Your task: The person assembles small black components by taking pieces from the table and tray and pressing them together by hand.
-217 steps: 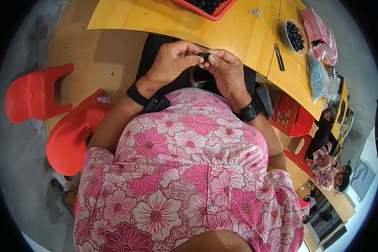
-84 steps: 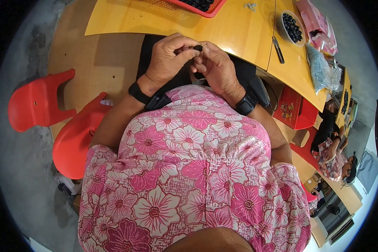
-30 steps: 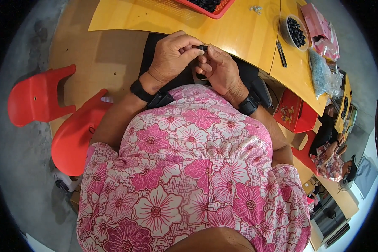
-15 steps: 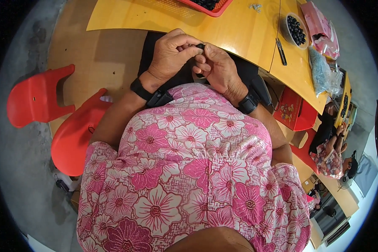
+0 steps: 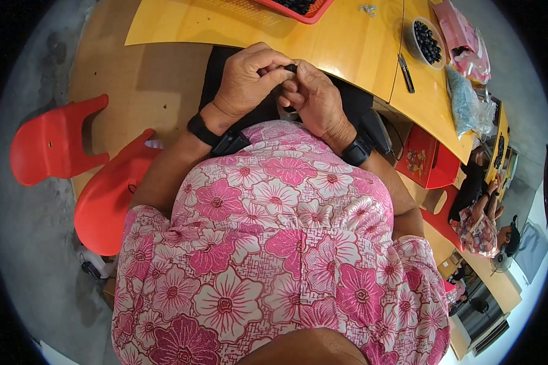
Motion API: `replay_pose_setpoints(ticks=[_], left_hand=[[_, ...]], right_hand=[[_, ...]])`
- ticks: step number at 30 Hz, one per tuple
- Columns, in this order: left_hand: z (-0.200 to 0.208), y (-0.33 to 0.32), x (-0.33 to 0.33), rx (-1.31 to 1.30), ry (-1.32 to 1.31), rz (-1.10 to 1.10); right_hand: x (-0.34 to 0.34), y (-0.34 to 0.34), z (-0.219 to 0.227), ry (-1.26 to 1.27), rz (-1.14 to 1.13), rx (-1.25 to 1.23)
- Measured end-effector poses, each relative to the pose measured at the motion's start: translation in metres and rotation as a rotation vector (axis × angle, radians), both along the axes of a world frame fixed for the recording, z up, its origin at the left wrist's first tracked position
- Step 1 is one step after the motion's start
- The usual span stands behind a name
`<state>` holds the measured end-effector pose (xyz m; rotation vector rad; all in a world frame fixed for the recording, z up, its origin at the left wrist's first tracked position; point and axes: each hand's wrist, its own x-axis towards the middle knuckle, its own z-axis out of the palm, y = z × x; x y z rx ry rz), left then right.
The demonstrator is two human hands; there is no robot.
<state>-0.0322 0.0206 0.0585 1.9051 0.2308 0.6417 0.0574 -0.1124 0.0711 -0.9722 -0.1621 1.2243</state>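
A small black part sits pinched between my two hands, just in front of the table's near edge. My left hand grips it with thumb and forefinger from the left. From the right, my right hand holds the same part between thumb and fingers, its other fingers curled below. The fingertips cover most of the part, so its exact kind cannot be made out. Both wrists wear black bands.
On the yellow table stand a red basket of black parts, a clear bowl of black pieces, small metal bits, a black cutter knife and a plastic bag. Red chairs are left; another person sits right.
My hands stay almost in place, both still pinching the small black part. The view has shifted very slightly.
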Motion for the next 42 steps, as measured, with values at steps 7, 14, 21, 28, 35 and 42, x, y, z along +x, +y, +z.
replay_pose_setpoints(ticks=[7,14,21,28,35,42], left_hand=[[-0.002,-0.001,0.001,0.01,-0.011,0.016],[-0.003,-0.003,0.003,0.038,0.002,0.004],[-0.001,-0.003,0.004,0.059,-0.004,0.015],[-0.003,-0.005,0.007,-0.016,0.037,-0.023],[-0.007,-0.003,0.007,-0.405,0.118,-0.212],[0.009,-0.008,0.007,-0.416,0.128,-0.316]], right_hand=[[0.0,-0.001,0.0,0.071,-0.015,-0.007],[0.003,-0.001,-0.001,0.132,-0.045,-0.036],[0.01,-0.004,-0.006,0.154,0.017,0.024],[0.014,-0.005,-0.009,0.087,0.021,0.006],[0.018,-0.011,-0.007,-0.598,0.028,-0.053],[0.021,-0.012,0.006,-1.147,0.08,-0.023]])
